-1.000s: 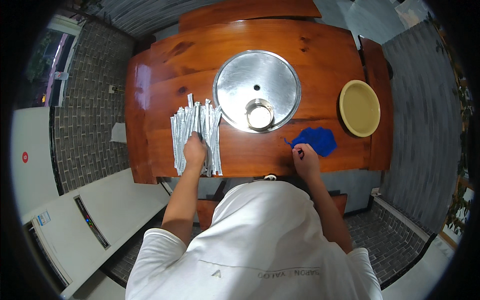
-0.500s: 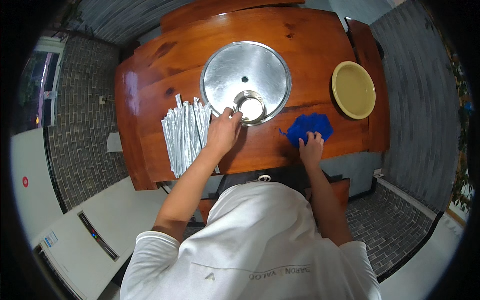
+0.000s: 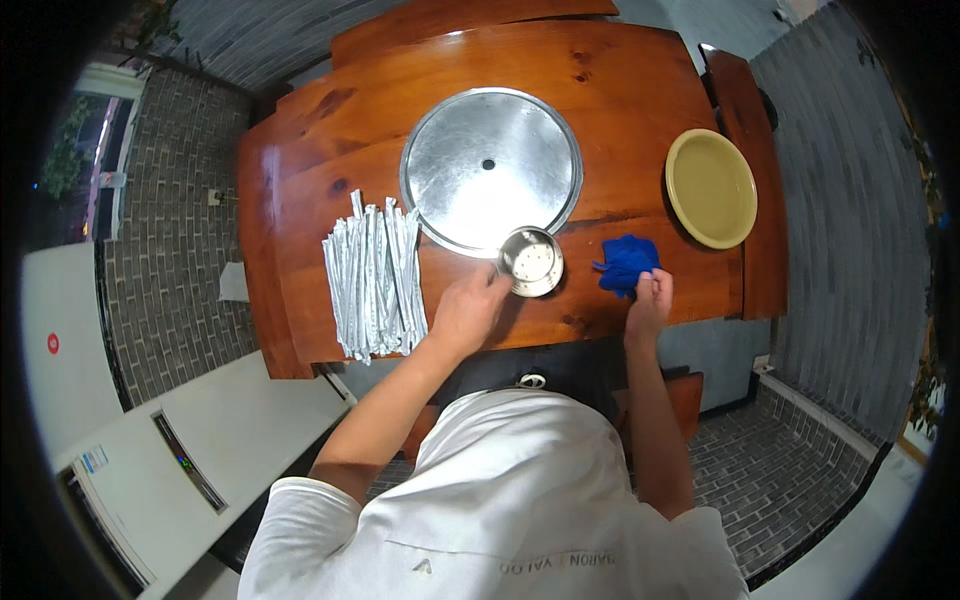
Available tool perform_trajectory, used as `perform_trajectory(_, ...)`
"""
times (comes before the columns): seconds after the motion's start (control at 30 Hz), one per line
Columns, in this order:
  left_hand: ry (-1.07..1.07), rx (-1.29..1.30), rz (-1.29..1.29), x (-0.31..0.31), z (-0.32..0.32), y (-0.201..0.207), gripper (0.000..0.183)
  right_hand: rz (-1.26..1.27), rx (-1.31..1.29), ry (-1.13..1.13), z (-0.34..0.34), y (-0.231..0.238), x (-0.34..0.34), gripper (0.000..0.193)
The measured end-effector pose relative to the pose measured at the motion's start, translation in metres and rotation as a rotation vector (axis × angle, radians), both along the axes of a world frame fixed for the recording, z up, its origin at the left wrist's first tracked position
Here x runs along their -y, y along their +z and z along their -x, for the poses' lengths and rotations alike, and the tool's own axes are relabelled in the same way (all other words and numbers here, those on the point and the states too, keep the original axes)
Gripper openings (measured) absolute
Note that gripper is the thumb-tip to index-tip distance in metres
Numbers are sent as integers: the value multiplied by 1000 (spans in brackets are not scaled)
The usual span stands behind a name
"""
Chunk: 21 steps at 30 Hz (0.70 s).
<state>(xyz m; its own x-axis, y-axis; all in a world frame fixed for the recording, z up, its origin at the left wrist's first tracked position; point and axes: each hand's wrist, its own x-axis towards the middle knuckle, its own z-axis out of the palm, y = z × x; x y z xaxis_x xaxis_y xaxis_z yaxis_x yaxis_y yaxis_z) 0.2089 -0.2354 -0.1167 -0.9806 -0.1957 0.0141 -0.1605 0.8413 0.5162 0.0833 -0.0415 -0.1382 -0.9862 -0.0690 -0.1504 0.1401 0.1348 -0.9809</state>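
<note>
My left hand [image 3: 476,308] is closed on the rim of a round steel canister [image 3: 533,262] with small holes in its bottom. The canister is held with its open mouth facing up, by the near edge of a round metal disc [image 3: 470,130] that has a small hole in its middle. To the right, my right hand [image 3: 650,303] pinches the edge of a crumpled blue cloth [image 3: 628,262], which rests on the wooden table [image 3: 620,100]. Left of my left hand lies a pile of long, thin silver-wrapped sticks [image 3: 372,275].
A shallow yellow basin [image 3: 712,190] stands at the table's right side. Wooden benches flank the far edge [image 3: 470,28] and the right edge [image 3: 745,150]. A white appliance [image 3: 240,430] stands at the lower left, beyond the table's corner.
My left hand has brought the canister off the disc, toward me and to the right. My right hand has shifted slightly right, and the blue cloth is now more bunched up.
</note>
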Motion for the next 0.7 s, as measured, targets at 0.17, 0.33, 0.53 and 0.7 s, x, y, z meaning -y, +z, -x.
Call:
perform_trajectory(0.17, 43, -21, 21, -45, 2, -16, 14, 366, 229, -75, 28, 22, -29, 10)
perform_trajectory(0.33, 171, 18, -30, -82, 10, -16, 23, 693, 244, 159, 45, 43, -62, 12)
perform_trajectory(0.53, 288, 10, -145, -106, 6, 15, 25, 635, 476, 129, 25, 89, -62, 17)
perform_trajectory(0.7, 161, -185, -472, -117, 5, 46, 36, 586, 495, 298, -10, 102, -41, 13)
